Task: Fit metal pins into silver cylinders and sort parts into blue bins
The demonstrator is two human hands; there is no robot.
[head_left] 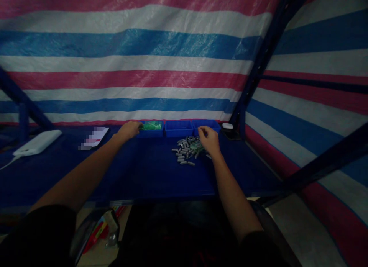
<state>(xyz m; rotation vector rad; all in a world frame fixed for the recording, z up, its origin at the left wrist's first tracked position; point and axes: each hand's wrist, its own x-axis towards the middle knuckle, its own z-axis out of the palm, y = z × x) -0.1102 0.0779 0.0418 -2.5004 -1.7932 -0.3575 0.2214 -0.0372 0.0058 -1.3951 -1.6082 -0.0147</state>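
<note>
My left hand (pixel 130 130) is at the left end of a blue bin (pixel 151 133) that holds bright green pieces (pixel 152 125). Its fingers are closed together at the bin's edge, and what they grip is too dark to make out. On the table, a pile of short silver metal cylinders (pixel 184 149) lies loosely spread, with some pale green pieces (pixel 196 147) among them. Over the right side of this pile is my right hand (pixel 209 140), its thumb and fingertips curled into a pinch. Whatever is between those fingertips is too small to tell.
Two more blue bins, a middle one (pixel 178 134) and a right one (pixel 212 123), continue the row. A phone (pixel 96 137) and a white power bank (pixel 38 143) with a cable lie left. A white case (pixel 227 126) rests on a dark device (pixel 232 135). Striped sheeting (pixel 138 79) encloses the table.
</note>
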